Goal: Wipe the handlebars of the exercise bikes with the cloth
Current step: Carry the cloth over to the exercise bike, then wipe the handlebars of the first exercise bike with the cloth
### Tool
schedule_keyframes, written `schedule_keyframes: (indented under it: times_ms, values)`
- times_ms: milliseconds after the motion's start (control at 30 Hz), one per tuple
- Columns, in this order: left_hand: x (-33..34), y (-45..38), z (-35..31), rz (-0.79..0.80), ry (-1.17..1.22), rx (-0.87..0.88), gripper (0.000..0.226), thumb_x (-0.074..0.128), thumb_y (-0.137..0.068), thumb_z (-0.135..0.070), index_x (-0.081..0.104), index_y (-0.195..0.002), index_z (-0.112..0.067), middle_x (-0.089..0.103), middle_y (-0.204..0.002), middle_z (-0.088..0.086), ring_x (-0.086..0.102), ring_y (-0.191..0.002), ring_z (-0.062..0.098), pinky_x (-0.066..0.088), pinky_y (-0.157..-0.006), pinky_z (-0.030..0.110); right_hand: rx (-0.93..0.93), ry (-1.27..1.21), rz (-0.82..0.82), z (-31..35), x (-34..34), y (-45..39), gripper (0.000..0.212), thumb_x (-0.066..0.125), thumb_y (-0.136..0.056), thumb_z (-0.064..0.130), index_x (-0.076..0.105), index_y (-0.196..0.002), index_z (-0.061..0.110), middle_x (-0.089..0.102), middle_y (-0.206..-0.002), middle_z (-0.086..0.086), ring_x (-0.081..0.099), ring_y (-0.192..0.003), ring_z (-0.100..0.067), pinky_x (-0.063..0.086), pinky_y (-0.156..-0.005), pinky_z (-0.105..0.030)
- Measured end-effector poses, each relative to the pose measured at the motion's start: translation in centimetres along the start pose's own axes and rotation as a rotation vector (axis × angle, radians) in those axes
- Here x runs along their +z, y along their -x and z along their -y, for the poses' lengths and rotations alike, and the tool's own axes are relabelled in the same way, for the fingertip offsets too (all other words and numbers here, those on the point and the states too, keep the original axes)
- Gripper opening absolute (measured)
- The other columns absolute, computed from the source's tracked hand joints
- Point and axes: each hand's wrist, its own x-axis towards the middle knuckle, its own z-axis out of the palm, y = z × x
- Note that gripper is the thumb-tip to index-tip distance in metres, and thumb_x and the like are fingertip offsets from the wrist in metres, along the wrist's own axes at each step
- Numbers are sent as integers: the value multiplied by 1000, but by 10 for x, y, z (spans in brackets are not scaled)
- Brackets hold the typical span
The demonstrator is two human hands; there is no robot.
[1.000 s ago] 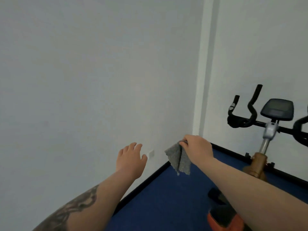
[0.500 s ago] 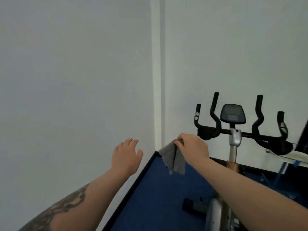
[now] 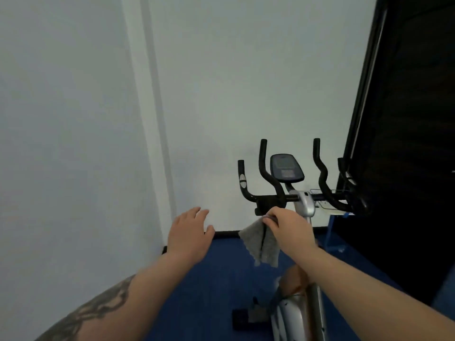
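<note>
Your right hand (image 3: pixel 288 228) pinches a grey cloth (image 3: pixel 261 243) just below the bike's black handlebars (image 3: pixel 275 198), poised to wipe, while your left hand (image 3: pixel 189 233) hovers left of them, fingers relaxed and empty.

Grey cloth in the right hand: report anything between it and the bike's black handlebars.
Nothing visible blocks the way. The grey cloth hangs from the right hand, just below the black handlebars.

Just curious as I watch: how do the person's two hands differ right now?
The right hand pinches a grey cloth that hangs below it; the left hand holds nothing. The right hand's fingers are curled; the left hand's are straighter. Both reach toward the bike's handlebars.
</note>
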Motion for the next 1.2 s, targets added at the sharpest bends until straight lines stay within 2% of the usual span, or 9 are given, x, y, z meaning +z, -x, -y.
schedule_keyframes:
  times_ms: [200,400,533,700,833,933,1033,1133,1200]
  values:
    - [47,-51,2,69,74,115,50,36,-96,-38,35,-144,-23,32,-153,1,31,-138,20,22,-114,33,103,150,-11,-21,9,-20,17,49,-93,43,60,-86,31,62,-80,12,59,-76,-10,47,-58,-28]
    - [103,-117,-15,114,156,163,49,40,-95,-39,41,-141,-21,39,-149,1,38,-133,20,28,-110,33,103,232,15,-56,33,-62,18,48,-94,41,60,-89,29,64,-86,11,60,-83,-10,52,-68,-32]
    - [138,-163,-31,119,185,199,49,40,-95,-37,40,-141,-20,38,-149,2,38,-134,21,29,-111,35,130,211,-7,-85,54,-100,18,47,-95,41,59,-88,29,62,-85,9,58,-80,-11,47,-61,-29]
    - [173,-207,-50,98,326,203,48,44,-94,-36,44,-139,-20,42,-147,0,39,-133,19,31,-111,35,239,70,-124,-111,72,-136,17,51,-92,42,58,-82,30,59,-73,14,56,-67,-5,48,-54,-28]
    - [194,-223,-55,100,461,179,46,47,-94,-34,47,-138,-21,43,-146,-2,39,-133,15,30,-112,33,315,-95,-300,-117,70,-166,20,55,-87,44,51,-74,30,55,-62,12,53,-56,-3,42,-46,-25]
    - [204,-226,-54,106,618,119,43,47,-95,-32,47,-137,-23,45,-144,-6,39,-131,9,30,-111,30,304,-107,-434,-111,74,-182,18,55,-84,45,51,-73,31,54,-58,13,53,-56,-3,41,-46,-22]
    - [211,-225,-55,109,772,76,38,47,-96,-30,50,-133,-26,50,-138,-10,42,-128,5,34,-110,34,165,6,-378,-103,99,-178,14,62,-82,37,57,-75,26,57,-67,13,53,-62,-4,47,-54,-27]
    - [217,-223,-60,130,869,86,36,47,-96,-27,51,-132,-26,53,-133,-11,46,-123,3,39,-107,36,-30,129,-139,-107,137,-154,15,70,-80,30,68,-81,15,64,-94,0,58,-90,-18,49,-76,-35]
    - [221,-222,-60,152,872,126,38,46,-96,-27,49,-134,-26,53,-134,-12,45,-123,2,39,-107,36,-39,105,-67,-113,146,-140,20,63,-86,35,72,-92,18,64,-113,0,55,-109,-19,45,-92,-40]
